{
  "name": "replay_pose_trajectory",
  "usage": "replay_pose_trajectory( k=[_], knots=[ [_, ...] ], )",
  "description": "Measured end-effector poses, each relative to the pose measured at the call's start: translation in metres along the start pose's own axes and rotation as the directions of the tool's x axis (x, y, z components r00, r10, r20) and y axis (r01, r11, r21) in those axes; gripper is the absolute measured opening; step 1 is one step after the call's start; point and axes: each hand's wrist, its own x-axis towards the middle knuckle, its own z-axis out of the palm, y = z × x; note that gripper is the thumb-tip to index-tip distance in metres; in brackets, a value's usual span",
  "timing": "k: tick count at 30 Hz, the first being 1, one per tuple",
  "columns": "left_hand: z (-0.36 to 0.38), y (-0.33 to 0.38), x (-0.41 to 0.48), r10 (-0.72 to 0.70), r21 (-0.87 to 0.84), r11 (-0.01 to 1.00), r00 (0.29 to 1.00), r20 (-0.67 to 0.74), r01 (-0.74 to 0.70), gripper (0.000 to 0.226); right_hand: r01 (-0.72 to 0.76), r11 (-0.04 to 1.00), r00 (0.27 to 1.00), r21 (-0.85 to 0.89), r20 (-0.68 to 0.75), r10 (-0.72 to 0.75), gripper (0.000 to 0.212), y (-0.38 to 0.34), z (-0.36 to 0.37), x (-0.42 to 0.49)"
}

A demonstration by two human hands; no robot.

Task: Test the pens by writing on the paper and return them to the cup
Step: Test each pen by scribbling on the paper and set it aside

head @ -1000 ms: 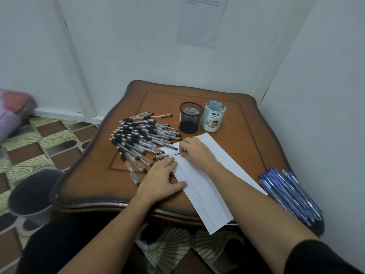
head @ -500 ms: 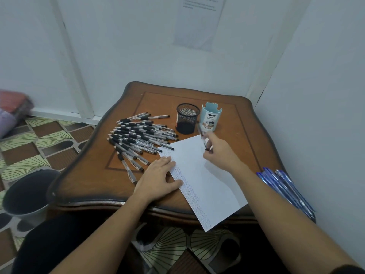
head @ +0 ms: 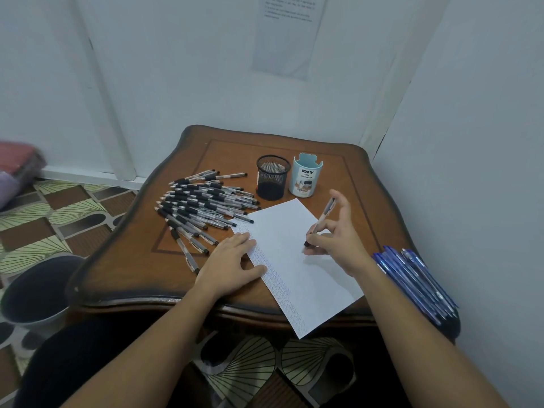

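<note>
Pinching pen (head: 323,217) w/ R hand (head: 338,241), tip prob. on paper (head: 297,278); L hand (head: 232,257) flat on paper edge.

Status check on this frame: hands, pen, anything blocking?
Left hand flat on paper's left edge. Right hand grips pen, tip down at the sheet. Nothing between pen and mesh cup.

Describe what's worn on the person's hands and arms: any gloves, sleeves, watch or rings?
Nothing is worn that shows. The left hand and right hand are bare, with no gloves, rings or watch visible. The left forearm and right forearm are bare too, and no sleeve edge comes into view.
</note>
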Motion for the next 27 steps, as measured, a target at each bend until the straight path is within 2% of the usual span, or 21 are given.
replay_pose_trajectory(
  k=[4,10,14,15,16,19,22,27],
  knots=[
    [0.000,0.001,0.000,-0.014,0.000,1.000,1.000,0.000,0.014,0.087,-0.007,1.000,1.000,0.022,-0.008,0.007,0.120,0.000,-0.004,-0.002],
    [0.000,0.001,0.001,-0.012,0.007,1.000,1.000,-0.017,0.012,0.074,-0.025,0.999,0.999,0.036,-0.034,0.026,0.099,0.004,-0.006,-0.003],
    [0.000,0.002,0.000,-0.018,0.004,1.000,1.000,-0.017,0.018,0.074,-0.021,0.998,1.000,0.055,-0.021,0.023,0.114,0.011,-0.008,-0.007],
    [-0.001,0.003,0.000,-0.020,0.003,1.000,1.000,-0.018,0.020,0.074,-0.028,0.998,0.999,0.064,-0.028,0.030,0.112,0.013,-0.008,-0.010],
    [-0.001,0.003,0.000,-0.024,0.000,1.000,1.000,-0.018,0.024,0.074,-0.024,0.996,0.999,0.083,-0.037,0.027,0.099,0.015,-0.009,-0.013],
    [-0.001,0.004,-0.001,-0.027,-0.004,1.000,0.999,-0.025,0.027,0.074,-0.005,0.990,0.998,0.142,-0.067,0.014,0.023,0.022,-0.006,-0.025],
    [-0.002,0.006,-0.001,-0.029,0.005,1.000,0.999,-0.026,0.029,0.074,-0.022,0.981,0.996,0.192,-0.077,0.038,0.019,0.037,-0.001,-0.034],
    [-0.001,0.006,0.000,-0.034,0.020,0.999,0.999,-0.022,0.034,0.074,-0.028,0.997,0.999,0.075,0.031,0.026,0.014,0.054,0.007,-0.045]
  ],
)
